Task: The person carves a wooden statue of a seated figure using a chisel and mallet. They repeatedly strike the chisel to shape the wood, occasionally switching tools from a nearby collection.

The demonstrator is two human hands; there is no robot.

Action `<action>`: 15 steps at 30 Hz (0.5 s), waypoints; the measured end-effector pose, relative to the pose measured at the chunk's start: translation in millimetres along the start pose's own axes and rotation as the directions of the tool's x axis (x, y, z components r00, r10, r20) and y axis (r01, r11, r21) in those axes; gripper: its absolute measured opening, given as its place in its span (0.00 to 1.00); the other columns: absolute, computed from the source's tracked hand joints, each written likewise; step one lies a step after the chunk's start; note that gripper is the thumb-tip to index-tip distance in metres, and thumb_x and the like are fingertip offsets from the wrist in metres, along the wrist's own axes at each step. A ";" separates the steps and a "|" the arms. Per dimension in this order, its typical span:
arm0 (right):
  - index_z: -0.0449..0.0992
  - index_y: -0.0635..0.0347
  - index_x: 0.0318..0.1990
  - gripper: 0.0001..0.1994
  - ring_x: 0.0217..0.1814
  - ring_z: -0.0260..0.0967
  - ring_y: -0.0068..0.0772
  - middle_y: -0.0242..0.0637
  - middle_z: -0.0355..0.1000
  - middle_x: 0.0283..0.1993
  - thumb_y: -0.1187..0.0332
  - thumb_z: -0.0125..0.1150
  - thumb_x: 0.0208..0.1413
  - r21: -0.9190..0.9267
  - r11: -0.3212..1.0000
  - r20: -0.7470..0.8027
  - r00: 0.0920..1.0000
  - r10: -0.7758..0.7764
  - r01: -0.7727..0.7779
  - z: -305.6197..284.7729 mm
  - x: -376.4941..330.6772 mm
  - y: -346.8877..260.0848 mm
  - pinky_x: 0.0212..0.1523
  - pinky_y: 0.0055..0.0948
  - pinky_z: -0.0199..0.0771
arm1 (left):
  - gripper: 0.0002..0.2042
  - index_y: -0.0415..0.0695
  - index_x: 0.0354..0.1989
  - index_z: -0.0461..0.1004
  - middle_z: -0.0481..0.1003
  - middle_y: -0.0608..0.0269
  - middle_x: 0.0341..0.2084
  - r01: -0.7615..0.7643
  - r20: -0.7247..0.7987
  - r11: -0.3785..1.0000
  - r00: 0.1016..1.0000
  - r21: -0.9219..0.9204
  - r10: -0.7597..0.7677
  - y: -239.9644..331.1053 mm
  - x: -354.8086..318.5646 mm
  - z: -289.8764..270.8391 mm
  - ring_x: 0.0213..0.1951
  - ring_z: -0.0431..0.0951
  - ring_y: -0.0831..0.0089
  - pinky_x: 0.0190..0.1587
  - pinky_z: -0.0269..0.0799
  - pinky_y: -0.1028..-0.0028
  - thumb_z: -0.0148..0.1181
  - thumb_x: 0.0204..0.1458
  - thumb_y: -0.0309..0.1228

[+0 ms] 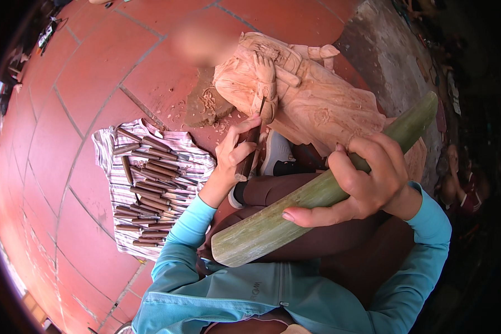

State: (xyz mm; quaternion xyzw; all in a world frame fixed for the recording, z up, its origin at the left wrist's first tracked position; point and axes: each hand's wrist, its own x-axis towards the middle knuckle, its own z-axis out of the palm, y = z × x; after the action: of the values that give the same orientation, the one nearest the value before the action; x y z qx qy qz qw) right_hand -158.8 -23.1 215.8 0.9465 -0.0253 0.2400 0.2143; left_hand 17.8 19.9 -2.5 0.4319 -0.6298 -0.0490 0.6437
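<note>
My left hand [235,149] is closed around a carving chisel [245,166] with a dark brown wooden handle. Its thin blade points away from me, at the sleeve of a carved pale wooden statue [323,103]. The statue is a robed figure lying on its back, its head end blurred at the upper left. My right hand [370,181] grips a long greenish club-like mallet [264,228] across its middle. The mallet slants over my lap, near end low at left, far end high at right, apart from the chisel.
Several brown-handled chisels [150,195] lie in rows on a striped cloth [108,161] to my left. A brown block [203,106] with wood shavings sits by the statue's head end. Red floor tiles [55,183] surround it, with a grey slab [373,47] at the upper right.
</note>
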 end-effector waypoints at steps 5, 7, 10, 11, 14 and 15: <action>0.68 0.14 0.58 0.22 0.28 0.63 0.26 0.28 0.62 0.30 0.57 0.60 0.56 -0.211 0.977 0.103 0.994 0.026 -0.003 7.6 -4.9 2.1 0.24 0.24 0.69 | 0.14 0.40 0.25 0.64 0.71 0.41 0.46 -0.115 0.052 0.992 0.992 0.060 0.112 7.9 3.8 1.5 0.51 0.76 0.49 0.42 0.81 0.65 0.66 0.39 0.16; 0.68 0.14 0.58 0.23 0.28 0.64 0.27 0.28 0.63 0.31 0.58 0.59 0.56 -0.126 0.991 0.014 0.999 0.051 -0.048 11.5 -9.7 2.8 0.24 0.24 0.69 | 0.15 0.41 0.28 0.63 0.71 0.41 0.46 -0.139 -0.009 0.990 0.990 0.024 0.139 3.7 0.7 6.1 0.51 0.76 0.49 0.43 0.81 0.63 0.66 0.39 0.16; 0.67 0.12 0.57 0.23 0.29 0.65 0.27 0.27 0.64 0.32 0.56 0.60 0.56 -0.154 0.987 0.040 0.997 0.060 -0.053 5.5 -13.0 3.7 0.25 0.24 0.69 | 0.15 0.41 0.29 0.63 0.72 0.41 0.45 -0.039 -0.054 0.995 0.998 -0.087 0.034 6.2 2.4 9.4 0.50 0.76 0.49 0.46 0.79 0.63 0.65 0.42 0.15; 0.67 0.12 0.57 0.23 0.29 0.65 0.27 0.26 0.64 0.32 0.56 0.60 0.56 -0.193 0.980 0.063 0.996 0.066 -0.053 3.8 -12.6 2.9 0.25 0.24 0.69 | 0.15 0.42 0.30 0.62 0.72 0.41 0.45 0.002 -0.063 0.990 0.998 -0.144 -0.011 6.3 4.5 8.9 0.50 0.76 0.50 0.47 0.78 0.63 0.65 0.44 0.15; 0.69 0.13 0.54 0.23 0.30 0.66 0.28 0.26 0.64 0.34 0.57 0.64 0.51 -0.227 0.970 0.081 0.991 0.107 -0.086 -2.5 -13.4 -2.3 0.27 0.26 0.68 | 0.15 0.45 0.39 0.52 0.73 0.41 0.43 0.002 -0.338 0.920 0.930 -0.392 -0.146 15.9 -2.2 4.2 0.49 0.76 0.46 0.51 0.74 0.55 0.53 0.56 0.18; 0.70 0.15 0.52 0.24 0.31 0.66 0.29 0.27 0.64 0.35 0.59 0.67 0.47 -0.184 0.975 0.056 0.989 0.134 -0.122 -5.8 -17.1 -5.3 0.28 0.28 0.68 | 0.15 0.46 0.41 0.49 0.73 0.41 0.42 -0.019 -0.426 0.889 0.883 -0.457 -0.200 22.2 -3.9 -1.4 0.48 0.76 0.45 0.51 0.73 0.53 0.50 0.59 0.19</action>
State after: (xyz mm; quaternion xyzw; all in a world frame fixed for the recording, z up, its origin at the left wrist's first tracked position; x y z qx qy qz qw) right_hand -175.7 -16.8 210.4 0.9273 -0.1151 0.2175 0.2820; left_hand 7.6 36.7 8.5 0.3006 -0.4086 -0.1197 0.8534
